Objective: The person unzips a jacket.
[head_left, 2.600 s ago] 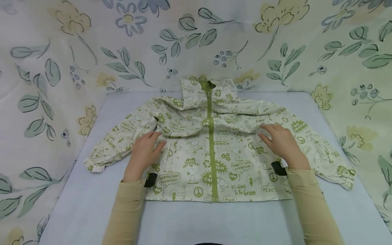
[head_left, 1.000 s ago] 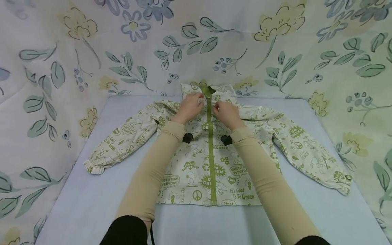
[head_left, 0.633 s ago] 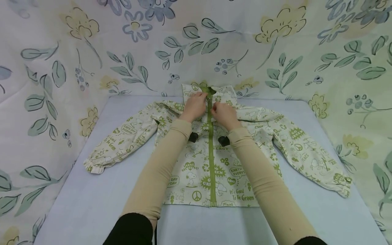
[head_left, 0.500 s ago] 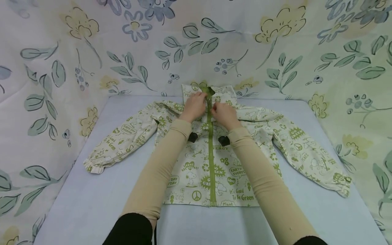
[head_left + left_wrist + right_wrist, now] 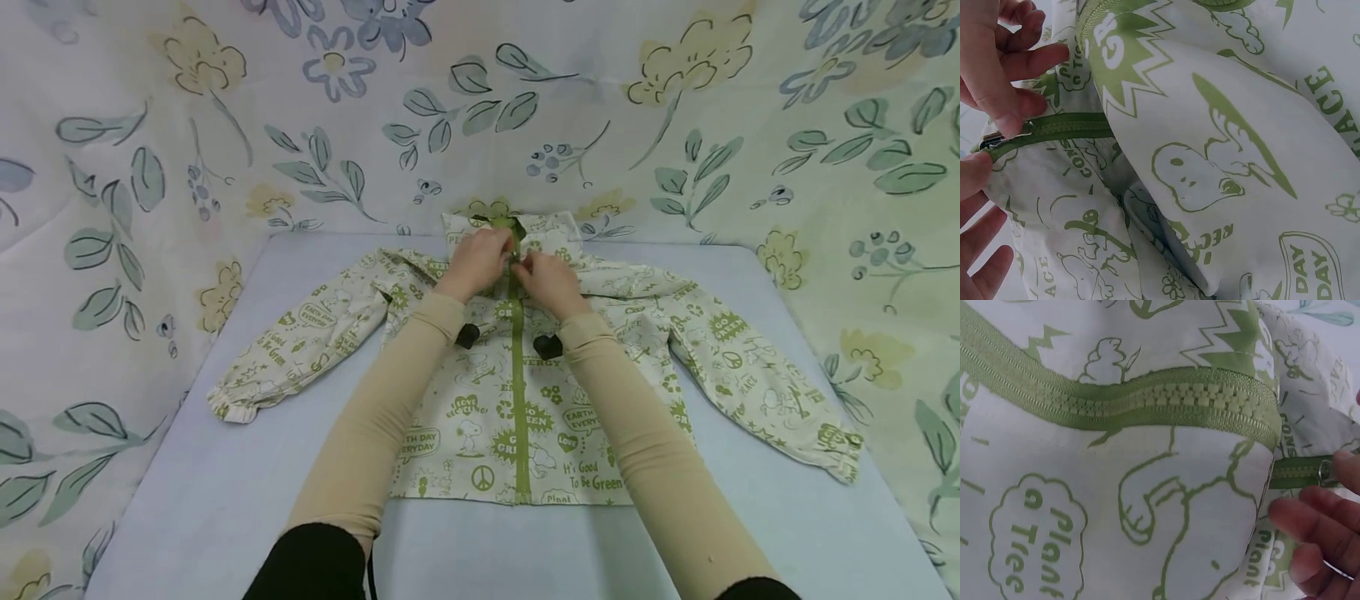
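A cream jacket (image 5: 468, 425) with green print lies front up, sleeves spread. Its green zipper (image 5: 519, 400) runs down the middle. At the neck, my right hand (image 5: 551, 282) pinches the zipper pull (image 5: 1027, 129); the right wrist view shows the pull's metal loop (image 5: 1325, 471) at the fingertips. My left hand (image 5: 477, 260) grips the collar beside the zipper's top, one finger (image 5: 975, 170) right at the slider. In the left wrist view the cloth humps up below the neck, showing the zipper teeth joined there. Part of the collar is hidden behind both hands.
The jacket lies on a white table (image 5: 225, 500). The left sleeve (image 5: 300, 342) and right sleeve (image 5: 757, 383) reach outward. A floral cloth (image 5: 480, 108) stands behind and at both sides. Black wrist cameras (image 5: 547, 346) hang under the wrists.
Both hands have moved from the sides of the front panels up and inward to the collar. In the last half second the right fingertips come to the zipper, and the collar's top edge dips slightly.
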